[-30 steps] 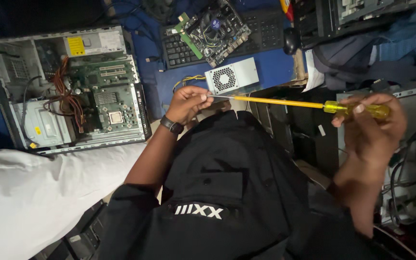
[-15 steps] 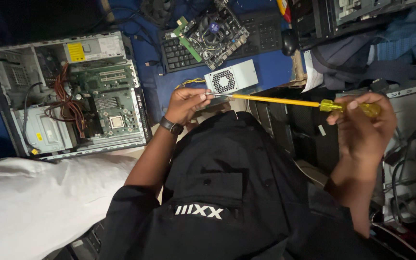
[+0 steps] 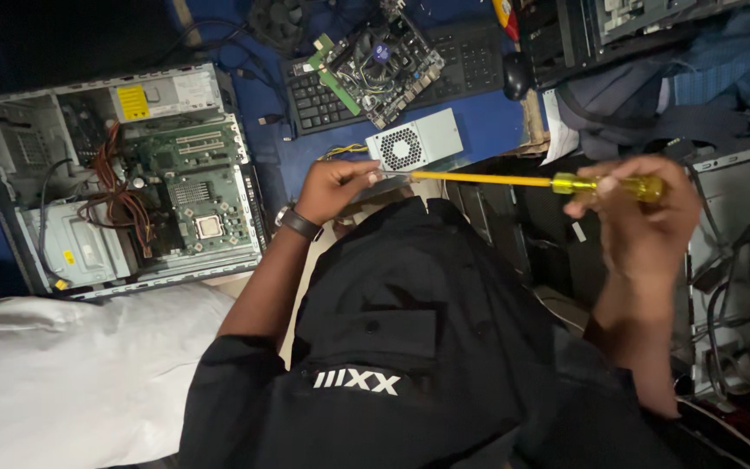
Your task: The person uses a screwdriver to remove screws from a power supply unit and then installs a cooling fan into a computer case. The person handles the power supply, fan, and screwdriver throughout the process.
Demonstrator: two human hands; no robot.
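Between both hands' fingers (image 3: 618,187), long yellow screwdriver (image 3: 496,180), tip at left hand (image 3: 333,187).

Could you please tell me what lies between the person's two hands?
In the head view, the yellow screwdriver spans the gap: its handle is in the right hand, and its tip end meets the left hand.

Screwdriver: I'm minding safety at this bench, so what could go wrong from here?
The left hand pinches the tip end of the long screwdriver while the right hand grips its handle; a slip could jab the fingers. The tip is also close to the small grey power supply, so it might poke through its fan grille.
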